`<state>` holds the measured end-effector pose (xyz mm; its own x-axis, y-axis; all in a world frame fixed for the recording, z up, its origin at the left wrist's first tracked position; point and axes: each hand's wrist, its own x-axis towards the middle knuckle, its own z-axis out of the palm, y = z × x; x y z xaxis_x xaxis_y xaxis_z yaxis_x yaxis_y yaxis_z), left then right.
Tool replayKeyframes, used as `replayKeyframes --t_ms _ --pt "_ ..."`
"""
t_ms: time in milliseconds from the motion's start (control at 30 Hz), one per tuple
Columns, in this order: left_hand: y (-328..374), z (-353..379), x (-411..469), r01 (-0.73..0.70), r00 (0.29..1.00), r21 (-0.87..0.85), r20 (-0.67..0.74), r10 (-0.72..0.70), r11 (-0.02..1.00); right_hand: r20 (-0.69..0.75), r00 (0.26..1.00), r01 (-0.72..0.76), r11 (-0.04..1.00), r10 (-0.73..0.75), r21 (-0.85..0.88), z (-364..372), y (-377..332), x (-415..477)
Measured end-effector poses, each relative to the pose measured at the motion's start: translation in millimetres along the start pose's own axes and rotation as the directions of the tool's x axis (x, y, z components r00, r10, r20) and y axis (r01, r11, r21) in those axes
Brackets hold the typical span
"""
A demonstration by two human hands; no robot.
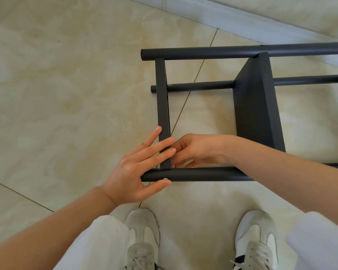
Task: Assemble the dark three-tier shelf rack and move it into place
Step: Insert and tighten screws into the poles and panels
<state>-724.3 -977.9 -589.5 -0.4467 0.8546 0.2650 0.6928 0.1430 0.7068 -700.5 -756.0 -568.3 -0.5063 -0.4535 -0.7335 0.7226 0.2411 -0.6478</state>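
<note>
Down on the tiled floor point(66, 84) lies the rack point(258, 106), tipped on its side, its round posts running left to right and its flat shelves standing on edge between them. Nearest the person is one post point(199, 174), with a small pale screw head point(165, 179) showing close to its left end. From that post a narrow dark end panel point(163, 106) runs away to the far post point(242, 52), and a wider shelf point(259, 108) stands further right; a third piece is cut off at the right edge. A thinner post point(199, 87) passes behind the panel and shelf.

Both hands work at the corner where the end panel meets the near post. The left hand point(139, 170) is spread open, fingers point(160, 148) laid flat across the panel's outer face and the thumb point(156, 187) pressed under the post right by the screw head, so the post's end sits between thumb and fingers in a loose pinch. The right hand point(199, 151) comes in from the other side, its forearm crossing over the near post; its fingers are curled inward against the panel's inner face, close to the left fingertips. Whether it grips a small part there I cannot tell, since the curled fingers hide the spot.

Below, two pale shoes point(142, 238) stand on the tiles just short of the near post, with white trouser legs point(105, 244) at either side. A grey skirting point(222, 14) runs along the floor's far edge
</note>
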Motion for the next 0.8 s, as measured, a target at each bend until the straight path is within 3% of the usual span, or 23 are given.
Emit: replayKeyframes --t_ms 167,800 --pt "0.2 0.0 -0.3 -0.007 1.000 0.023 -0.004 0.007 1.000 0.038 0.998 -0.049 0.998 0.047 0.047 -0.7 4.3 5.1" --pt "-0.3 1.5 0.0 -0.013 1.000 0.020 -0.023 0.013 1.000 -0.047 0.998 -0.051 0.999 0.051 0.004 -4.1 2.0 4.6"
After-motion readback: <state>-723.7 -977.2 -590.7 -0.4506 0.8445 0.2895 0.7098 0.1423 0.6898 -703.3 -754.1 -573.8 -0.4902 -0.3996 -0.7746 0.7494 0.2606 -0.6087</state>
